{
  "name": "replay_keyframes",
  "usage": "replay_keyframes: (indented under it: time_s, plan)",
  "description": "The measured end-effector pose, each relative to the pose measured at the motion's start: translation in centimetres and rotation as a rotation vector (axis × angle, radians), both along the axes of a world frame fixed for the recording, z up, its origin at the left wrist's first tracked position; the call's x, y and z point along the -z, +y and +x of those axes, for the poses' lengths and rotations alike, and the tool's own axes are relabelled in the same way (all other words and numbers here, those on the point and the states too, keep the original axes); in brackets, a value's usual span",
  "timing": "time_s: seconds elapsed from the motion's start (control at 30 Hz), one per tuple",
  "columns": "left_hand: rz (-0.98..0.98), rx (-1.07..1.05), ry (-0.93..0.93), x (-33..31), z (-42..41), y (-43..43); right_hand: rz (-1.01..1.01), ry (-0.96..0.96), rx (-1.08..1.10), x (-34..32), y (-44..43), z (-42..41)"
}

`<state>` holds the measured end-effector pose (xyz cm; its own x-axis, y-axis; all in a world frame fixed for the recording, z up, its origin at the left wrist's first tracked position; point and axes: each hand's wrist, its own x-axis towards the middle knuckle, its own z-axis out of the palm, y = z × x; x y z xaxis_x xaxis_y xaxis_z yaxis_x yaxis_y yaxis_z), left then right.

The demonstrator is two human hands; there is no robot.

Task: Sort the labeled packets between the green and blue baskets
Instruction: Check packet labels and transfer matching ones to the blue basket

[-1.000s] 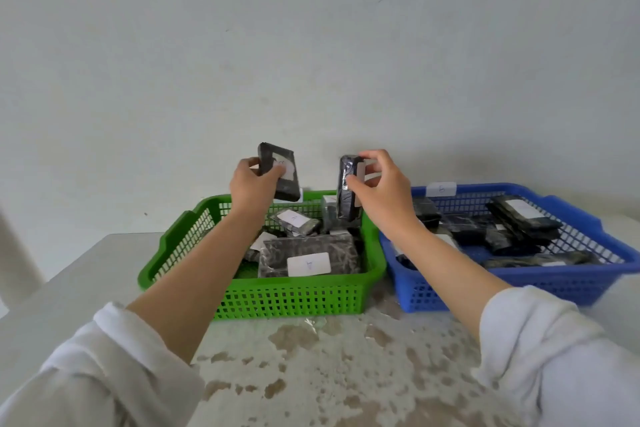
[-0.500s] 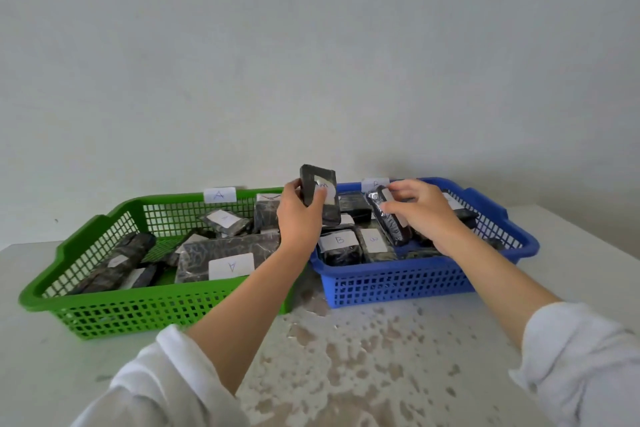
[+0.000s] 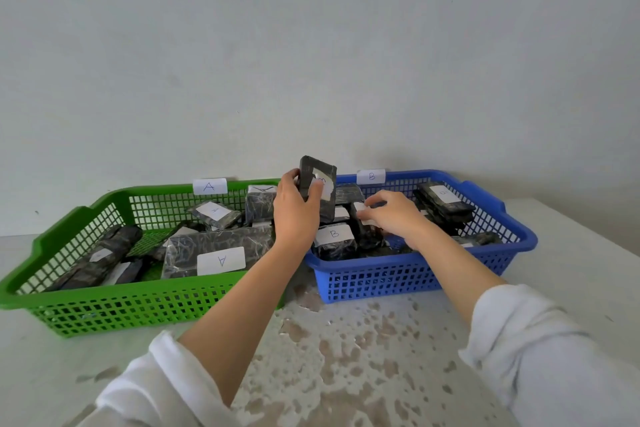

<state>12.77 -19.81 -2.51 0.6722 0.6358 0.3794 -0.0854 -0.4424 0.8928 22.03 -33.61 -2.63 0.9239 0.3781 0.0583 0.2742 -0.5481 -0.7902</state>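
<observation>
lower centre: stained table. mid-left: green basket holding a-labeled packets; mid-right: blue basket beside it. right hand, fingers curled, grips a dark packet inside the blue basket. centre frame: left hand holds a labeled packet upright above the baskets' junction.

Stained tabletop in the lower centre of the frame is open for passage. Above it, the green basket and blue basket stand close together (both crowded with packets), and the wall closes directly behind them.
</observation>
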Motion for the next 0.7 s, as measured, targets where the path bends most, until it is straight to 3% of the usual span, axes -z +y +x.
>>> replay_keyframes:
  time_s: [0.17,0.47,0.57,0.63,0.7]
  plan:
    - [-0.016,0.002,-0.004,-0.1,0.0,0.0,-0.074,0.213,-0.234,-0.8,-2.0,-0.4]
    - [-0.042,0.011,-0.041,-0.1,-0.2,-0.1,-0.169,0.033,-0.189,-0.4,-1.1,-0.5]
    - [-0.078,0.034,-0.086,-0.2,-0.3,0.0,0.072,-0.115,-0.115,-1.1,-1.0,-1.2]
    - [-0.088,0.065,-0.123,-0.3,-0.5,-0.1,0.317,-0.054,-0.105,-2.1,-0.6,-2.1]
    - [-0.071,0.114,-0.150,-0.4,-0.7,-0.5,0.437,0.076,-0.160,-2.8,-0.1,-2.9]
